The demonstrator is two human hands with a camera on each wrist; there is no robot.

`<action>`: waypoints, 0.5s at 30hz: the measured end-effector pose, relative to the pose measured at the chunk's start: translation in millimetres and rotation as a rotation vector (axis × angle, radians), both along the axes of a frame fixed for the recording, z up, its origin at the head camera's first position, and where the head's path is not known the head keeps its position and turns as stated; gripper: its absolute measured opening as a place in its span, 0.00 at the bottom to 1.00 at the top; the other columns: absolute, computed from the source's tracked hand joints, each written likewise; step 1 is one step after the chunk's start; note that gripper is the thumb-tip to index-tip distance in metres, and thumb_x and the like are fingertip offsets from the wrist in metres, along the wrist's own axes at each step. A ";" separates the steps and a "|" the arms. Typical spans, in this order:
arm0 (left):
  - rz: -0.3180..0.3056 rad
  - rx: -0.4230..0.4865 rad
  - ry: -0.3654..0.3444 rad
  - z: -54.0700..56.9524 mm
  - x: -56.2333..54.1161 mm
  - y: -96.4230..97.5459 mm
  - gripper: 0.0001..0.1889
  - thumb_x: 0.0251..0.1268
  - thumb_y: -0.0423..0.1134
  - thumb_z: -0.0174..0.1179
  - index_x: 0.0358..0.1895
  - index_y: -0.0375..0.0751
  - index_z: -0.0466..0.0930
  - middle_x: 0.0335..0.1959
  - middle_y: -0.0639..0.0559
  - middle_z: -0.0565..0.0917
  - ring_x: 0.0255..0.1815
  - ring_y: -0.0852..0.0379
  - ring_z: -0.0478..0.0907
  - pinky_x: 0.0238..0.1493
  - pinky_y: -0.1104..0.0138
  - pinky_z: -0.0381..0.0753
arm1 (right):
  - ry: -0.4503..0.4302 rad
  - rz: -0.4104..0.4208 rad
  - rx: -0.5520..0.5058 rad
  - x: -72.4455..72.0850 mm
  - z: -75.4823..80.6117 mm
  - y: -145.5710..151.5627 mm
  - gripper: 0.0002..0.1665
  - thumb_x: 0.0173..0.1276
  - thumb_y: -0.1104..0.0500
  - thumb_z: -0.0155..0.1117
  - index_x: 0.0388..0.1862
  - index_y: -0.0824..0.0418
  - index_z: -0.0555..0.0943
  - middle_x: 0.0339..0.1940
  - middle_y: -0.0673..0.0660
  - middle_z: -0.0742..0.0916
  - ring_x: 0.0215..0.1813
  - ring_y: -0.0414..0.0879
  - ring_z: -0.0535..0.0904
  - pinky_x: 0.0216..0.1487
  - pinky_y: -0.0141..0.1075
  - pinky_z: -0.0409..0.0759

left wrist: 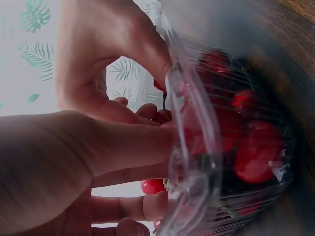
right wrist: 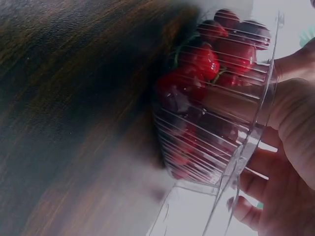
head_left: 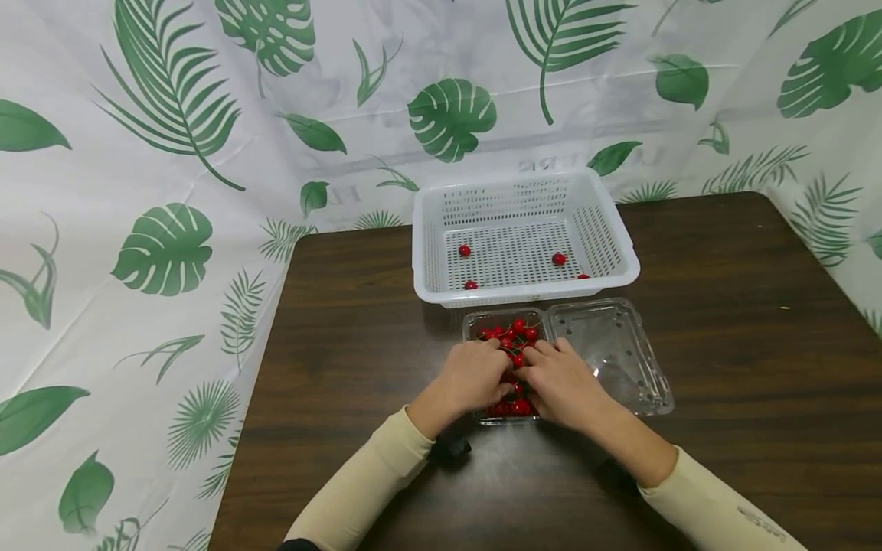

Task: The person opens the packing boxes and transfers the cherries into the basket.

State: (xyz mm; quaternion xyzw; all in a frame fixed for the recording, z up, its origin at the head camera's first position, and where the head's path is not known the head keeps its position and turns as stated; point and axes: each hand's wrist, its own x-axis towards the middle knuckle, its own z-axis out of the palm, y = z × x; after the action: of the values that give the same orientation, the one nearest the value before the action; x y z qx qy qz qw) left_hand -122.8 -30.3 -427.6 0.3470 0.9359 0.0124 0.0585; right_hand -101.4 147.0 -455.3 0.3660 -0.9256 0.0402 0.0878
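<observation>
Hands (head_left: 477, 373) (head_left: 561, 383) | fingers partly bent, touching red fruit (head_left: 521, 407) in clear box (left wrist: 211, 142) | grip: cannot tell

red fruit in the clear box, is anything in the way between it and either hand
Nothing visible stands in the way: the clear box is open on top, its lid folded out to the right, and the left hand and right hand both reach in from above to the red fruit.

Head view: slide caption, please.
Left hand and right hand among round red cherries in an open, clear, rectangular plastic box.
</observation>
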 end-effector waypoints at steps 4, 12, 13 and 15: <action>0.014 0.022 0.018 -2.6 0.5 -0.3 0.06 0.58 0.49 0.68 0.30 0.54 0.87 0.35 0.52 0.80 0.31 0.52 0.78 0.25 0.61 0.77 | 0.018 -0.011 -0.005 -2.1 -0.8 -1.8 0.07 0.43 0.59 0.73 0.25 0.55 0.84 0.26 0.53 0.78 0.34 0.52 0.72 0.33 0.43 0.62; 0.072 0.041 0.076 -11.4 -2.4 -2.3 0.03 0.57 0.41 0.65 0.27 0.55 0.85 0.33 0.53 0.79 0.29 0.53 0.76 0.21 0.60 0.76 | 0.017 -0.018 0.006 -2.7 -0.7 -3.9 0.06 0.42 0.60 0.73 0.21 0.54 0.82 0.25 0.51 0.78 0.33 0.51 0.72 0.33 0.42 0.61; 0.070 0.049 0.086 -12.8 -2.9 -2.5 0.04 0.56 0.41 0.66 0.26 0.55 0.84 0.32 0.54 0.79 0.28 0.53 0.76 0.20 0.60 0.76 | 0.021 -0.016 0.006 -2.6 -0.6 -4.0 0.06 0.42 0.60 0.73 0.20 0.54 0.82 0.25 0.51 0.78 0.32 0.51 0.72 0.33 0.42 0.61; 0.070 0.070 0.110 -15.9 -4.0 -2.7 0.07 0.55 0.40 0.66 0.22 0.54 0.81 0.29 0.55 0.79 0.27 0.54 0.76 0.20 0.61 0.76 | 0.029 -0.010 0.006 -2.5 -0.6 -4.5 0.07 0.43 0.61 0.72 0.17 0.54 0.81 0.23 0.51 0.78 0.32 0.52 0.71 0.32 0.42 0.60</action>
State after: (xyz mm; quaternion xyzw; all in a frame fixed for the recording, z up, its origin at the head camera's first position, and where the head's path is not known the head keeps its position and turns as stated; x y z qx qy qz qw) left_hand -126.8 -33.0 -443.6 0.3161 0.9483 0.0281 -0.0058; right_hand -103.9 142.5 -455.9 0.3621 -0.9262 0.0314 0.1004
